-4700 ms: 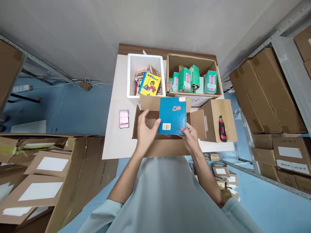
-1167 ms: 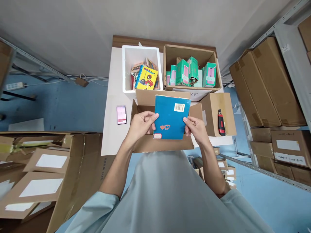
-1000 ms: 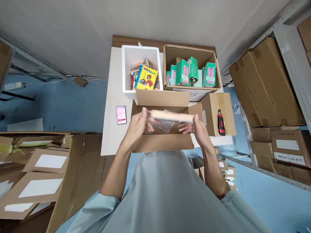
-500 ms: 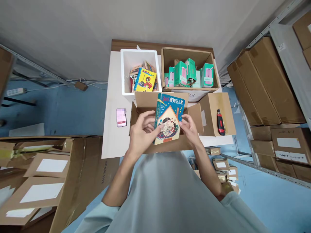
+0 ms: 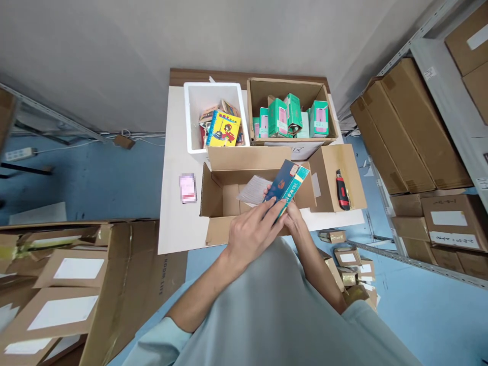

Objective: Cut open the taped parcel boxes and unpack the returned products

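A power strip [image 5: 20,154] lies near the left edge; brown cartons [image 5: 409,127] stand on a metal rack [image 5: 446,96], upper right; labelled boxes [image 5: 63,312] lie in a large carton [image 5: 133,279], lower left.

The closed book [image 5: 285,184] was held tilted over the right part of the open carton [image 5: 249,158], its upper end slanting rightward; one dark-blue cover showed, bearing a small orange picture and a pale label; the teal spine, lettered, faced the camera.
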A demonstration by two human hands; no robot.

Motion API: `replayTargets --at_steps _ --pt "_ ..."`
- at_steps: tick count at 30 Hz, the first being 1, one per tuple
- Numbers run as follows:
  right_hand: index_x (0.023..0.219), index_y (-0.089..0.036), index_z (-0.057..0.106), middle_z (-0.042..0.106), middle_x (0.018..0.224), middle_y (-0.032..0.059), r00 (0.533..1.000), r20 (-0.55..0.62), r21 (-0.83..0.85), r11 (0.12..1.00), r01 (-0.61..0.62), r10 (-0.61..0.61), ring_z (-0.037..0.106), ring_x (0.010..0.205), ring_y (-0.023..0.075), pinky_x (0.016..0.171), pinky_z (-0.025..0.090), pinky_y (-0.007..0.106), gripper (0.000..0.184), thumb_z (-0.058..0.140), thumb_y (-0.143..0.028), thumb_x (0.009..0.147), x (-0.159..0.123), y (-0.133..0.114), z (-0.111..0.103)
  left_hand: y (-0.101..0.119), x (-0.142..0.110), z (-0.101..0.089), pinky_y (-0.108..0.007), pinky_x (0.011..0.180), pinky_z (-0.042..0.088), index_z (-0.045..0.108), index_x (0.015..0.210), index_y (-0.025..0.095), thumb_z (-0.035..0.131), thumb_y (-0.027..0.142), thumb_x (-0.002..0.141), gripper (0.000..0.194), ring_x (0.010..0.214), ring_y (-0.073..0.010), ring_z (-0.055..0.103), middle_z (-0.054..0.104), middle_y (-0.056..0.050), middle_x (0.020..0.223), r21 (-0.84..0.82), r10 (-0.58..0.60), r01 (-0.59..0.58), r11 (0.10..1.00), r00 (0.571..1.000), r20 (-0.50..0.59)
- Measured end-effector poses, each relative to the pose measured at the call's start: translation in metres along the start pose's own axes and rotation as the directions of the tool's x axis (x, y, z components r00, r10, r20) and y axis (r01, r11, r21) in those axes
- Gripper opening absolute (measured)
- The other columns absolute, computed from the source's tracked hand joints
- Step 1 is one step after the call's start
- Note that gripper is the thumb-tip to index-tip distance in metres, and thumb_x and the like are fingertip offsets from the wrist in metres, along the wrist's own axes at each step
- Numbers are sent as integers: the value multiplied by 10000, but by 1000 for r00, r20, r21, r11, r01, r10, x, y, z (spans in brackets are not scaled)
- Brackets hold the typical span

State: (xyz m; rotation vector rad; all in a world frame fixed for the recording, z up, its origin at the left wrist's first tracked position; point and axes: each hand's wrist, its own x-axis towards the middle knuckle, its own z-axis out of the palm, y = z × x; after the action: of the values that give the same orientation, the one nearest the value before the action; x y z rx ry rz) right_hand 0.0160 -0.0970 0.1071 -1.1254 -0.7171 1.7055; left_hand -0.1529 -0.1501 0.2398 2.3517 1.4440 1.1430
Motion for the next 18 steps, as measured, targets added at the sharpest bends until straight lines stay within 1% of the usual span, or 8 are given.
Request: replayTargets --at_steps 2,4,6,8,11,14,16,18 --pt "1024 -265 780 880 1094 38 1000 -18 143 990 -11 14 856 1119 233 997 695 362 297 917 -493 893 -3 -6 -4 -9 0 -1 -259 812 658 846 1397 269 768 361 1091 329 851 -181 836 901 -58 1103 -118 -121 120 986 993 5" --pt "1103 -295 761 872 1116 17 998 -56 167 986 -10 20 843 1025 220 970 716 362 477 1035 -462 750 -6 -14 -7 -25 1 -2 -266 774 660 834 1428 261 791 447 1072 403 781 -162 792 898 -64 1118 -274 -302 295 915 953 16" --pt "1113 -297 739 858 1087 9 994 -110 130 991 19 -5 823 964 207 919 716 350 556 1062 -505 711 -11 -24 -7 -47 2 -1 -279 747 662 806 1472 239 815 542 1041 527 793 -167 781 893 -84 1152 -454 -490 467 759 869 74" --pt "1092 -292 720 844 1040 9 981 -179 47 995 84 -75 808 953 207 911 706 351 570 1055 -562 719 -17 -35 -1 -70 1 3 -308 802 679 764 1521 207 841 616 998 668 920 -208 819 885 -115 1189 -610 -601 571 549 777 187" --pt "1051 -278 697 815 987 25 936 -255 -188 962 199 -244 792 948 216 931 692 377 529 1017 -594 773 -29 -51 19 -98 -4 17 -373 961 686 743 1528 194 893 657 924 776 1169 -285 823 860 -154 1303 -717 -652 627 305 686 323" --pt "1054 -283 702 812 1051 50 881 -273 -419 872 252 -386 787 967 234 941 688 414 424 951 -569 865 -45 -58 50 -109 -12 39 -412 1027 670 727 1518 220 921 629 875 786 1250 -306 805 823 -156 1411 -751 -689 650 116 597 410" --pt "1080 -307 728 819 1159 66 877 -199 -530 801 280 -438 786 1073 265 1043 671 469 308 887 -533 945 -57 -54 72 -108 -16 53 -427 1028 669 729 1479 225 923 581 851 748 1229 -304 814 816 -155 1415 -760 -690 650 -28 538 485" --pt "1084 -334 754 820 1247 75 873 -28 -611 699 371 -488 770 1199 301 1152 627 526 164 818 -471 1019 -67 -44 90 -104 -20 65 -459 1025 673 749 1399 208 879 586 856 674 1209 -316 818 826 -162 1357 -753 -665 645 -126 509 547"
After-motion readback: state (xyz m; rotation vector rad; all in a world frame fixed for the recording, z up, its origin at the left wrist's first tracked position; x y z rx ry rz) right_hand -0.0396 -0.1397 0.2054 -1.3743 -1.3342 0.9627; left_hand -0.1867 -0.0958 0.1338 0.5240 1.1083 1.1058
